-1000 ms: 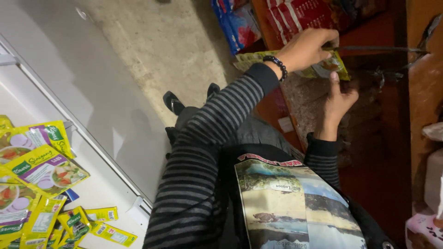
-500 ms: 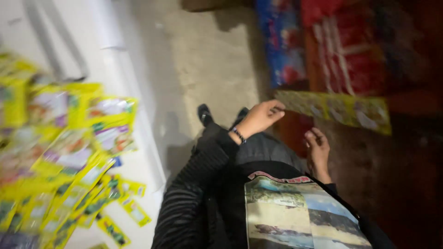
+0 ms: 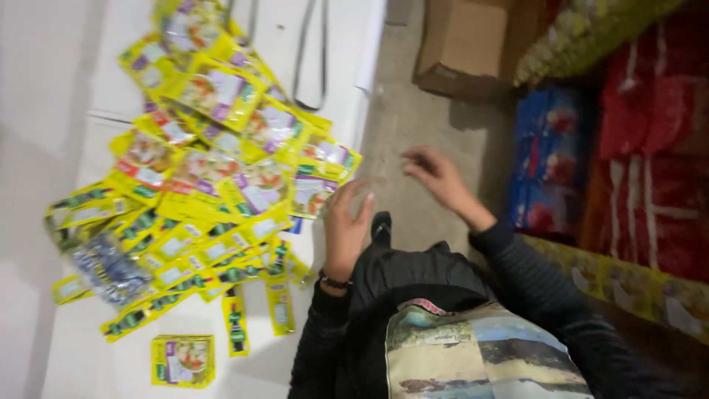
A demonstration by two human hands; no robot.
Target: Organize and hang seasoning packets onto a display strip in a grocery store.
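Observation:
My left hand (image 3: 347,222), with a dark band at the wrist, hovers with fingers spread at the right edge of a pile of yellow sachets (image 3: 214,177). The pile lies on a white surface (image 3: 81,369). My left fingertips are at or just above the nearest sachets; whether they touch is blurred. My right hand (image 3: 439,177) is held out empty over the concrete floor (image 3: 413,125), fingers loosely apart, a little right of the pile. Both arms wear dark striped sleeves.
A small separate stack of sachets (image 3: 183,360) lies near the front of the white surface. A cardboard box (image 3: 461,44) sits on the floor at the back. Blue packs (image 3: 550,162), red packs (image 3: 650,148) and a hanging strip of yellow sachets (image 3: 635,284) line the right.
Both hands have let go of the yellow sachet strip on the right and come left and down toward the pile. The view has swung left onto the white surface.

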